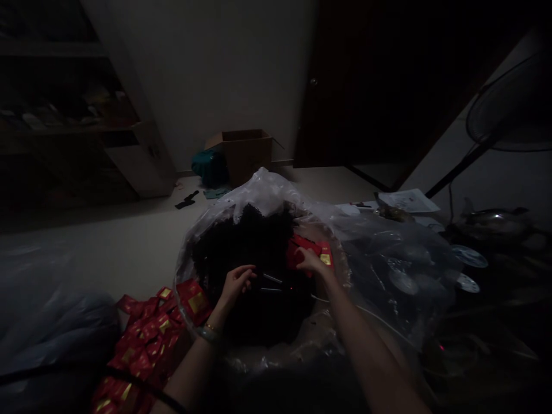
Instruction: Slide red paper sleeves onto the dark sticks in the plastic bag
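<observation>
A large, round container [340, 241] lined with clear plastic holds a heap of black loose material [233, 241]. Over its middle is my left hand [238, 283], fingers loosely curled and apart, with nothing visible in them. My right hand [311, 261] reaches to the red packets [325, 256] at the container's right side. Its thumb and fingers are spread against a packet, and no firm grip shows. Between my hands lie two thin pale bars [271, 290] beside a small red light; the dark hides what they belong to. Several red packets with gold labels [150, 333] are piled at left.
An open cardboard box [248, 152] and a teal bag [210, 167] stand by the wall. A white cable [379, 316] runs off to the right. Farther right are papers [407, 201], a lidded pan [495, 221] and a standing fan [509, 115]. The room is very dim.
</observation>
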Available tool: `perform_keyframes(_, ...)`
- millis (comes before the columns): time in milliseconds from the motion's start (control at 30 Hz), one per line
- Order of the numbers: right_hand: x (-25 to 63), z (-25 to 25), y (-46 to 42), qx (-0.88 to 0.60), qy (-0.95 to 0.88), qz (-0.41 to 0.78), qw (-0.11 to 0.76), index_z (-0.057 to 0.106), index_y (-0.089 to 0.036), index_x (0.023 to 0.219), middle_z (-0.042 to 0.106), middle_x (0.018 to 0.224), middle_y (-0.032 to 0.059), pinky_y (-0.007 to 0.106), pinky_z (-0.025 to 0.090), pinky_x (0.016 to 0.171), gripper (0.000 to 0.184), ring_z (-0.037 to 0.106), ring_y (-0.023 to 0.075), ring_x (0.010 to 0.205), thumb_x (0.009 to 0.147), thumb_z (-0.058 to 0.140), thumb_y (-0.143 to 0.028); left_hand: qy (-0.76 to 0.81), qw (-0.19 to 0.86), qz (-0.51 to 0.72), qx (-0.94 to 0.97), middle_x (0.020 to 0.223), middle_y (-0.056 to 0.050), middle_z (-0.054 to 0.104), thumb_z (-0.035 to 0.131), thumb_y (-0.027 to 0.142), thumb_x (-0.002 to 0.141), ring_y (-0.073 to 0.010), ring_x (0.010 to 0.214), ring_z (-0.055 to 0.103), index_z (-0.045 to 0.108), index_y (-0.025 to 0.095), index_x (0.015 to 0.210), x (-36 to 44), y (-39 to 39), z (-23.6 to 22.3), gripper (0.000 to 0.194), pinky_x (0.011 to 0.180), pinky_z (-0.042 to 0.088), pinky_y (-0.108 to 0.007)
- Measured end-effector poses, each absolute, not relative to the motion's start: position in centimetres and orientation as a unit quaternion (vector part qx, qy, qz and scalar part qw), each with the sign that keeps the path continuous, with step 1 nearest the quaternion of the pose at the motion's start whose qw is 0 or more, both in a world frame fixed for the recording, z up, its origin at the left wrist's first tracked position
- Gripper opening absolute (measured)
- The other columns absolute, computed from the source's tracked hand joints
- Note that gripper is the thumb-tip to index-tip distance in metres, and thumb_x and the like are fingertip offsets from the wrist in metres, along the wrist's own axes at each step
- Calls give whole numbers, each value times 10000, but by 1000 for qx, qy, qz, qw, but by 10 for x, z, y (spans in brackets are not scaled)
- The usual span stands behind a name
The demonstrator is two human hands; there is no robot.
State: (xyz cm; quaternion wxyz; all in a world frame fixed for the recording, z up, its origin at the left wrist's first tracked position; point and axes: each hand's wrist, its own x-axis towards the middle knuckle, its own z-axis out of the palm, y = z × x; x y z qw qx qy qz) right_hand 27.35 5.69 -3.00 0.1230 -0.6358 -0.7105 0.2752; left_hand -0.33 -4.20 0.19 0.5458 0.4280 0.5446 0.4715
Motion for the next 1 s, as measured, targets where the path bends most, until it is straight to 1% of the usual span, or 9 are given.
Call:
perform_keyframes(133, 271, -23, 52, -626, -706, 299, 140, 627, -161, 787, 612, 728, -14, 181, 394, 541, 230, 544, 102, 613, 573, 654, -81, 547, 541, 467, 435, 716, -75, 691, 658, 446, 652, -63, 412, 491, 679, 93, 955, -3, -43, 4, 465, 363, 308, -173)
perform_keyframes(200, 270, -19, 50, -623, -704, 306, 152, 618, -160, 734, 622, 683, -18, 180, 390, 536, 185, 558, 109, 612, 577, 634, -63, 551, 540, 465, 434, 715, -74, 692, 657, 444, 652, -63, 412, 491, 678, 95, 962, -3, -43, 5, 468, 365, 311, -172)
perform_keyframes(400, 268, -10, 44, -642, -683, 285, 198, 643, -166, 724, 682, 731, 8, 200, 431, 588, 276, 622, 143, 679, 560, 501, 4, 546, 538, 471, 437, 710, -69, 693, 661, 424, 654, -59, 403, 486, 684, 103, 948, -3, -45, 7, 435, 367, 312, -172)
perform_keyframes(500, 273, 2, 44, -654, -673, 262, 223, 666, -163, 776, 697, 763, 28, 218, 452, 621, 321, 638, 161, 710, 567, 476, -9, 542, 532, 476, 444, 721, -70, 696, 659, 415, 663, -63, 404, 489, 689, 112, 943, -3, -45, 6, 413, 363, 306, -174)
perform_keyframes(633, 285, 36, 44, -643, -675, 237, 272, 697, -157, 849, 710, 792, 51, 253, 482, 672, 325, 645, 182, 734, 612, 492, -71, 549, 508, 478, 460, 714, -70, 695, 655, 410, 686, -67, 416, 492, 694, 117, 944, -4, -46, 4, 392, 370, 317, -171)
perform_keyframes(700, 287, 56, 42, -599, -687, 246, 331, 712, -165, 874, 718, 824, 53, 276, 497, 708, 323, 648, 190, 757, 633, 504, -110, 547, 485, 494, 470, 768, -83, 704, 657, 405, 695, -84, 470, 528, 686, 126, 975, -4, -46, 4, 397, 382, 343, -170)
perform_keyframes(767, 282, 71, 38, -548, -691, 284, 377, 719, -174, 896, 724, 862, 54, 294, 509, 733, 315, 653, 192, 782, 661, 511, -149, 535, 467, 525, 469, 908, -106, 704, 678, 396, 681, -123, 588, 593, 652, 144, 1064, -3, -45, 3, 459, 412, 399, -178)
perform_keyframes(867, 267, 78, 33, -509, -684, 343, 394, 720, -177, 921, 727, 905, 55, 311, 519, 758, 303, 660, 194, 814, 684, 530, -187, 502, 470, 565, 455, 1143, -150, 636, 712, 391, 656, -177, 766, 642, 546, 169, 1221, -2, -44, 1, 629, 491, 489, -214)
perform_keyframes(1000, 253, 62, 37, -541, -678, 307, 391, 731, -181, 867, 736, 902, 53, 323, 510, 808, 288, 666, 207, 856, 663, 530, -148, 476, 512, 561, 445, 1177, -193, 608, 702, 427, 676, -183, 754, 660, 472, 156, 1285, -1, -43, -4, 705, 525, 519, -245)
